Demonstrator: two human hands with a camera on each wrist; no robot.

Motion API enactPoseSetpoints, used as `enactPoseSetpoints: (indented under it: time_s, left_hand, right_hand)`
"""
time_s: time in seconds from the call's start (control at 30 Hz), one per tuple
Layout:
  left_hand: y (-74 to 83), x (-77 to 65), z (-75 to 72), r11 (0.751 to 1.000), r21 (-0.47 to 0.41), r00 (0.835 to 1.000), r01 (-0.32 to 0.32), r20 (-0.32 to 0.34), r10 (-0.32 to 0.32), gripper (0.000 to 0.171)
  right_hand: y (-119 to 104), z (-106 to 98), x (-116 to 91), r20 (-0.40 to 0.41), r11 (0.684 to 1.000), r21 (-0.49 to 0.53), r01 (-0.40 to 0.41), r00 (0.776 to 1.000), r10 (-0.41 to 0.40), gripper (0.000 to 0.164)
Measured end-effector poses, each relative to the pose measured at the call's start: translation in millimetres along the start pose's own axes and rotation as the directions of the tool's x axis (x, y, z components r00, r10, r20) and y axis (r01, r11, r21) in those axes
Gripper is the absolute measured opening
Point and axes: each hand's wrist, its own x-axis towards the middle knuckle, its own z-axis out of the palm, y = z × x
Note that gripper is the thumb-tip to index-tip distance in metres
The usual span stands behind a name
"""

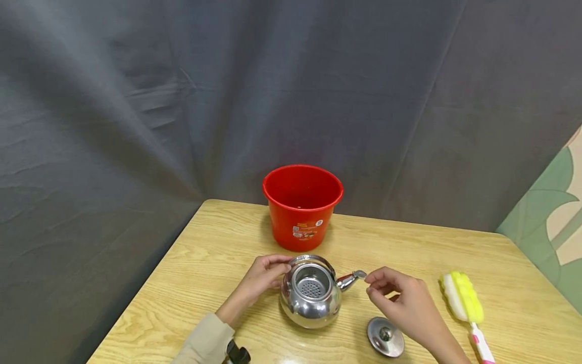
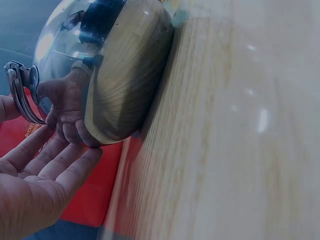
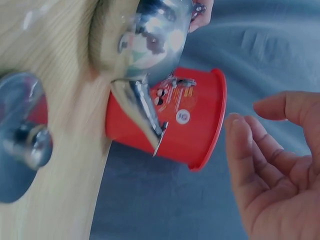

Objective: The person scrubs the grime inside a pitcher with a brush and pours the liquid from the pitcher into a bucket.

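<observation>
A shiny steel teapot (image 1: 310, 308) stands lidless on the table, with a perforated strainer (image 1: 312, 288) inside its round mouth. Its spout (image 1: 349, 279) points right, with a small flap at the tip. My left hand (image 1: 265, 275) is at the teapot's left side; in the left wrist view its fairly straight fingers (image 2: 75, 167) touch the wall below the folded handle (image 2: 24, 92). Just right of the spout, my right hand (image 1: 400, 298) hovers with bent fingers. In the right wrist view its thumb and fingertips are apart and hold nothing. The round lid (image 1: 385, 337) lies below it, knob up.
A red bucket (image 1: 302, 230) stands behind the teapot, near the table's back edge. To the right lies a yellow and white sponge brush (image 1: 463, 298) with a white and pink handle. Grey cloth (image 1: 318, 91) hangs behind the wooden table (image 1: 204, 273).
</observation>
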Motion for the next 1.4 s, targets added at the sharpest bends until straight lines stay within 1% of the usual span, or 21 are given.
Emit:
enactPoseSetpoints:
  time_s: [0.2,0.33,0.43,0.57,0.67,0.87,0.97,1.2,1.4]
  left_hand:
    - [0.5,0.1,0.8,1.000,0.002,1.000,0.011,0.005,-0.011,0.036]
    - [1.3,0.1,1.1,1.000,-0.002,1.000,0.015,0.004,-0.015,0.035]
    - [1.5,0.1,1.2,1.000,-0.005,1.000,0.020,0.000,-0.020,0.035]
    - [1.6,-0.5,1.3,1.000,-0.017,1.000,0.018,-0.010,-0.018,0.037]
    - [1.6,-1.0,1.5,1.000,-0.026,1.000,0.015,-0.015,-0.015,0.038]
    - [1.3,-1.8,0.8,1.000,-0.026,1.000,0.013,-0.017,-0.014,0.038]
    - [1.0,-1.5,0.1,1.000,-0.019,1.000,0.017,-0.020,-0.017,0.038]
    - [2.0,-1.3,0.1,1.000,0.000,1.000,0.018,-0.018,-0.018,0.037]
    - [2.8,-1.8,0.9,1.000,-0.005,1.000,0.018,-0.012,-0.018,0.037]
  right_hand:
    - [12.2,-6.5,-9.4,0.040,0.995,-0.044,-0.086,0.995,0.088,0.016]
    - [21.1,-9.7,-15.2,0.101,0.990,-0.057,-0.130,0.986,0.135,0.017]
    - [28.5,-11.8,-18.4,0.148,0.989,-0.061,-0.137,0.978,0.144,0.019]
    - [38.6,-13.5,-22.0,0.207,0.990,-0.088,-0.109,0.970,0.125,0.023]
    - [45.5,-13.6,-24.3,0.261,0.991,-0.084,-0.103,0.958,0.122,0.023]
    - [56.8,-10.7,-29.3,0.349,0.990,-0.036,-0.136,0.927,0.140,0.020]
    - [60.3,-8.4,-32.1,0.371,0.987,-0.017,-0.157,0.916,0.152,0.020]
    - [61.3,-5.8,-34.4,0.392,0.972,-0.006,-0.237,0.893,0.220,0.018]
    - [64.3,-2.7,-35.4,0.445,0.962,0.024,-0.271,0.865,0.233,0.019]
